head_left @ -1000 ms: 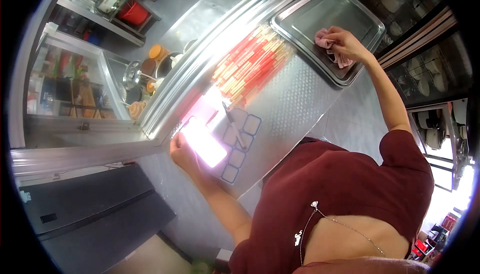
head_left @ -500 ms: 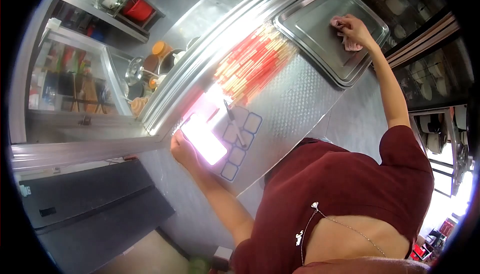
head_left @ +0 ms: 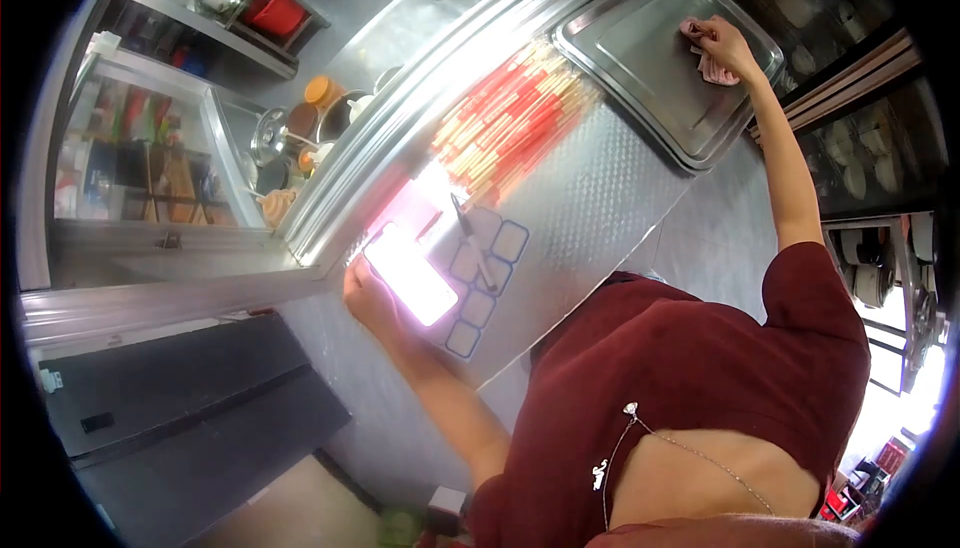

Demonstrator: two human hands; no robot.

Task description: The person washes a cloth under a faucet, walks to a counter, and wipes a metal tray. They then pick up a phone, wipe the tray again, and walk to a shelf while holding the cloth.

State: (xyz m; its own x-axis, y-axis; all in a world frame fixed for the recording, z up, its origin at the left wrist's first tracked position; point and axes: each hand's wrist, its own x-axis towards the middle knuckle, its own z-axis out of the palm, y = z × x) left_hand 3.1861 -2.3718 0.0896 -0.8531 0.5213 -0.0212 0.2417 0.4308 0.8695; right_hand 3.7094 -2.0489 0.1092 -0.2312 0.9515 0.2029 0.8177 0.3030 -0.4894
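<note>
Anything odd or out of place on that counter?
No spill or damage stands out. Oddest is the phone-like screen at the left hand: it's blown out to plain white, so its content is unreadable. Also, a pen lies slantwise over the blue-edged squares.

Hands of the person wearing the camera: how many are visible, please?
2: the right hand grips a pink cloth over the metal tray; the left hand is by the bright screen.

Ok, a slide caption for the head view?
Right hand grips a pink cloth on a metal tray; left hand at a glowing phone.
</note>
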